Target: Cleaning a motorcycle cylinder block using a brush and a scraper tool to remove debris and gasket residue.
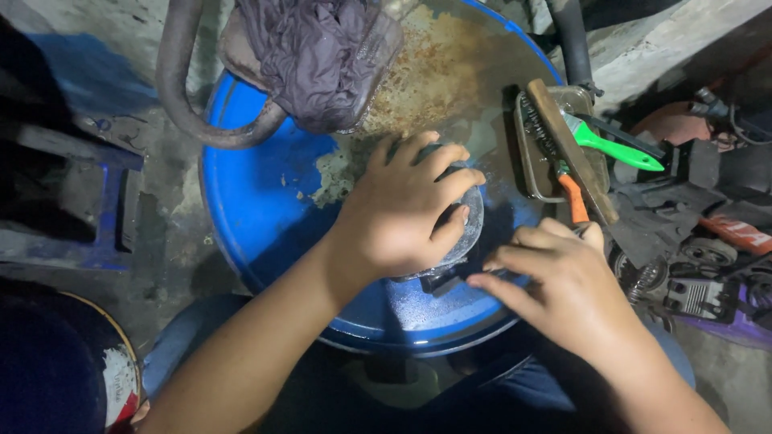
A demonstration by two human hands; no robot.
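Note:
My left hand (406,205) presses down on a round grey metal disc (470,229) that lies on top of a blue drum (257,201). Its fingers curl over the disc and hide most of it. My right hand (555,277) rests beside the disc at its lower right edge, fingers pointing left toward a small dark part (442,280) under the disc. Whether the right hand pinches anything is hidden.
A dark rag (314,52) and a curved rusty pipe (181,96) lie at the drum's back. A metal tray (563,145) on the right holds a wooden stick, a green-handled tool (615,146) and an orange-handled tool (573,198). Engine parts (700,265) clutter the floor at right.

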